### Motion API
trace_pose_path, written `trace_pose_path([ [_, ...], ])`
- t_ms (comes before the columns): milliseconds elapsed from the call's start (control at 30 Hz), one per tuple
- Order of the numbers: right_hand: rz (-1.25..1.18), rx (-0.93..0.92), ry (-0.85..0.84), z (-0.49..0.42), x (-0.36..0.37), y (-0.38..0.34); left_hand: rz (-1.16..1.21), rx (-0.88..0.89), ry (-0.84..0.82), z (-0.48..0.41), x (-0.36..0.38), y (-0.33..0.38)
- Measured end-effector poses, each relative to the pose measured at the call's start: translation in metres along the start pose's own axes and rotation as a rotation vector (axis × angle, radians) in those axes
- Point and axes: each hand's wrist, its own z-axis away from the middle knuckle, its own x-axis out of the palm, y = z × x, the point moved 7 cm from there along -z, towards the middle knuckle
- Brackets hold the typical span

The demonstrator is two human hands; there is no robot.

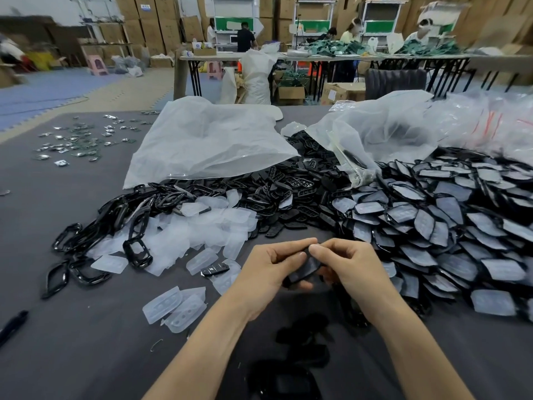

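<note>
Both my hands meet over the grey table [86, 342], just in front of me. Between them is a small black plastic shell piece [305, 269], tilted. My left hand [271, 269] grips its lower end with curled fingers and thumb. My right hand [352, 264] pinches its upper end between thumb and forefinger. Part of the piece is hidden under my fingers.
Black frames [86, 241] and translucent pads [202, 226] are heaped at the left and centre, assembled black pieces [447, 220] at the right. Plastic bags [207, 140] lie behind. Small metal parts [78, 140] are scattered far left. Dark pieces [302, 342] lie near me. People work at far tables.
</note>
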Motion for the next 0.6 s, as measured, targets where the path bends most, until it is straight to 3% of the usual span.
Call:
trace_pose_path([
  [133, 0.094, -0.072, 0.024, -0.001, 0.001, -0.003, 0.056, -0.028, 0.006, 0.000, -0.002, -0.002],
  [367, 0.174, -0.337, 0.217, 0.004, -0.008, -0.025, 0.153, -0.024, 0.133, -0.005, -0.009, 0.000],
  [600, 0.108, -0.314, 0.173, 0.005, -0.003, -0.023, 0.063, 0.042, 0.146, -0.004, -0.010, 0.005],
])
